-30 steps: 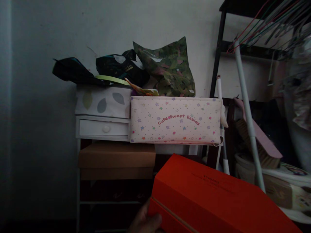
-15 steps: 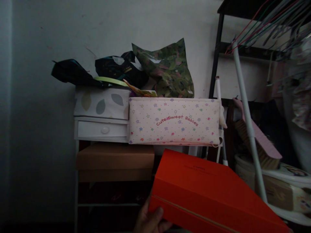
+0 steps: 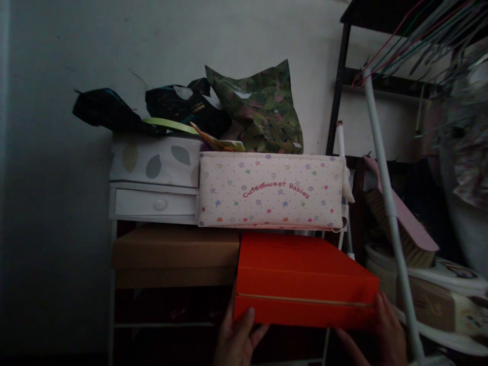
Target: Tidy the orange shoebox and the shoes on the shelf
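The person holds an orange box (image 3: 305,277) between both hands, its long front side facing the person and its lid level or nearly so. The left hand (image 3: 237,339) grips the front left corner: the thumb lies against the front face near its lower edge, while other fingers show below the bottom edge, curled under the box. The right hand (image 3: 389,328) is at the opposite end, with fingers up along the right front corner and one digit stretched beneath the lower edge. The fingers of both hands are thus closed on the box, whose width lies between them; how far they reach underneath is hidden.

The back of the box sits just below a pale storage bin (image 3: 271,190) lettered "Cute Sweet Babies". Its left end is right beside a brown box (image 3: 175,256) in a white shelf unit (image 3: 112,315); whether the two boxes touch cannot be told. Whether any of the orange box rests on a shelf is also unclear. To the right of the right hand, a pale pole (image 3: 392,213) leans at a slant.
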Tool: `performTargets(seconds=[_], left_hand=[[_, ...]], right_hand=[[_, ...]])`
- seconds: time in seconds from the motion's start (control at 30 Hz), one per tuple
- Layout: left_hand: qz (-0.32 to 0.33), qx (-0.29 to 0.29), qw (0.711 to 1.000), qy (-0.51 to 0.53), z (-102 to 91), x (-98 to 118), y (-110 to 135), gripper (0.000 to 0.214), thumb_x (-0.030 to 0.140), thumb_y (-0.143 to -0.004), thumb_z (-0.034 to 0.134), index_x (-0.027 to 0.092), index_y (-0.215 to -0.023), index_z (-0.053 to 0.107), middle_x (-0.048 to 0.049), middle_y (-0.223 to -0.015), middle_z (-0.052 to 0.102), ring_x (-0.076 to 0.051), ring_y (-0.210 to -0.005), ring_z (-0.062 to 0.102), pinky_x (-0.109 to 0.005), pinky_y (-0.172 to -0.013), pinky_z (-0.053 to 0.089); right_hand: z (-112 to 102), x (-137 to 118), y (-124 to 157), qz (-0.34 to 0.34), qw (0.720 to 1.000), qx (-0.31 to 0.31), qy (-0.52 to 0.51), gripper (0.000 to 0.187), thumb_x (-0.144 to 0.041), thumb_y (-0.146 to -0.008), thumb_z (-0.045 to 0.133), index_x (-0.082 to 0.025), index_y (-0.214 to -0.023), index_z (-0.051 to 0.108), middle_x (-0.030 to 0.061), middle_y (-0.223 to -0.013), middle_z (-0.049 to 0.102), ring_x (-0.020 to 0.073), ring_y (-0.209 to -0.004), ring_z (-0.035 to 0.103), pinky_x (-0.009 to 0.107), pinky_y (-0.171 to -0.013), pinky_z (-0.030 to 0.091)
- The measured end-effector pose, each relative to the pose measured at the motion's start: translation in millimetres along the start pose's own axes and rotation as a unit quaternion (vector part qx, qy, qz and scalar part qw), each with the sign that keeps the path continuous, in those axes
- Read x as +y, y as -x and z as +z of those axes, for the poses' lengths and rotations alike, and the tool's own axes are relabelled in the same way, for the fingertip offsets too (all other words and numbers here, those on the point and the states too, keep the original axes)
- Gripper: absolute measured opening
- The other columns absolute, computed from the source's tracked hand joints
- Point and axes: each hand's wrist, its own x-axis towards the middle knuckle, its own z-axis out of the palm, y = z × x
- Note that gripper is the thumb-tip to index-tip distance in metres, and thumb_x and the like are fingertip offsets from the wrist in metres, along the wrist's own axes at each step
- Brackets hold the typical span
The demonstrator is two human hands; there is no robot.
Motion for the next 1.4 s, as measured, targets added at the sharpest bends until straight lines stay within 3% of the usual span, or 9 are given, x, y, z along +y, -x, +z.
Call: performTargets(seconds=[0.1, 0.27, 0.43, 0.53, 0.67, 0.87, 1.0, 1.13, 1.4], left_hand=[[0.0, -0.021, 1.0, 0.017, 1.4, 1.8, -3.9, 0.075, 0.026, -0.076, 0.071, 0.038, -0.139, 0.03, -0.0049, -0.119, 0.064, -0.026, -0.108, 0.062, -0.051, -0.094, 0.048], [-0.014, -0.058, 0.998, 0.015, 5.8, 9.9, -8.8, 0.069, 0.023, -0.083, 0.062, 0.041, -0.14, 0.027, -0.004, -0.128, 0.058, -0.024, -0.113, 0.057, -0.05, -0.098, 0.045], [-0.004, -0.096, 0.995, -0.007, 7.5, 13.9, -12.4, 0.059, 0.028, -0.088, 0.055, 0.041, -0.138, 0.027, -0.0024, -0.142, 0.044, -0.025, -0.128, 0.044, -0.045, -0.1, 0.043], [-0.003, -0.098, 0.995, -0.022, 5.6, 14.0, -14.3, 0.055, 0.03, -0.088, 0.054, 0.039, -0.136, 0.027, -0.0033, -0.134, 0.049, -0.024, -0.12, 0.052, -0.044, -0.1, 0.043], [-0.022, -0.09, 0.994, -0.063, -1.2, 16.4, -15.3, 0.056, 0.031, -0.086, 0.057, 0.031, -0.131, 0.025, -0.0057, -0.114, 0.056, -0.024, -0.097, 0.065, -0.045, -0.097, 0.045], [-0.006, -0.05, 0.99, -0.134, -16.4, 26.8, -17.3, 0.056, 0.041, -0.084, 0.057, 0.03, -0.129, 0.026, -0.012, -0.125, 0.047, -0.025, -0.095, 0.064, -0.046, -0.087, 0.05], [0.018, -0.026, 0.985, -0.17, -24.3, 34.0, -20.2, 0.058, 0.048, -0.081, 0.058, 0.029, -0.128, 0.03, -0.0156, -0.136, 0.042, -0.027, -0.098, 0.063, -0.045, -0.083, 0.05], [0.035, 0.007, 0.979, -0.2, -31.4, 40.8, -20.6, 0.059, 0.05, -0.077, 0.061, 0.028, -0.125, 0.035, -0.0156, -0.135, 0.046, -0.025, -0.096, 0.063, -0.04, -0.077, 0.05], [0.073, 0.062, 0.961, -0.26, -48.6, 64.6, -15.8, 0.036, 0.033, -0.077, 0.063, 0.02, -0.108, 0.05, -0.0055, -0.096, 0.065, -0.007, -0.056, 0.053, -0.022, -0.048, 0.034]], right_hand=[[17.9, -0.4, -5.2, -0.066, 0.996, -0.011, 0.062, 0.081, -0.053, -0.08, 0.056, -0.03, -0.146, 0.016, 0.0102, -0.157, 0.002, 0.0424, -0.139, 0.017, 0.069, -0.102, 0.031], [39.1, -5.8, -9.1, -0.089, 0.989, 0.017, 0.12, 0.078, -0.048, -0.083, 0.053, -0.028, -0.147, 0.014, 0.011, -0.157, -0.01, 0.0455, -0.14, 0.004, 0.072, -0.102, 0.025], [46.5, -25.5, -10.0, -0.118, 0.982, 0.013, 0.145, 0.075, -0.033, -0.085, 0.054, -0.034, -0.146, 0.012, 0.0105, -0.157, -0.009, 0.0445, -0.141, 0.003, 0.071, -0.102, 0.023], [56.4, -29.7, -11.0, -0.144, 0.978, -0.012, 0.151, 0.073, -0.025, -0.086, 0.051, -0.037, -0.146, 0.01, 0.0097, -0.157, -0.005, 0.0429, -0.141, 0.007, 0.071, -0.102, 0.024], [75.0, -23.6, -15.3, -0.129, 0.977, -0.051, 0.164, 0.072, -0.019, -0.088, 0.046, -0.039, -0.145, 0.008, 0.0093, -0.158, -0.003, 0.042, -0.141, 0.008, 0.072, -0.1, 0.027], [94.3, -12.8, -23.7, -0.116, 0.983, -0.078, 0.122, 0.068, -0.02, -0.09, 0.045, -0.033, -0.146, 0.01, 0.0094, -0.157, -0.005, 0.0369, -0.142, 0.003, 0.062, -0.107, 0.029], [101.3, -17.1, -23.8, -0.108, 0.984, -0.075, 0.122, 0.069, -0.032, -0.088, 0.051, -0.029, -0.146, 0.014, 0.0114, -0.157, -0.005, 0.037, -0.142, 0.003, 0.061, -0.108, 0.027], [110.7, -23.0, -22.0, -0.078, 0.985, -0.065, 0.143, 0.083, -0.05, -0.08, 0.059, -0.022, -0.147, 0.017, 0.0151, -0.157, -0.008, 0.0395, -0.142, -0.001, 0.061, -0.109, 0.024], [126.2, -23.3, -21.6, -0.045, 0.982, -0.054, 0.176, 0.083, -0.056, -0.081, 0.053, -0.022, -0.147, 0.016, 0.0178, -0.156, -0.001, 0.0402, -0.142, 0.004, 0.063, -0.104, 0.03]])
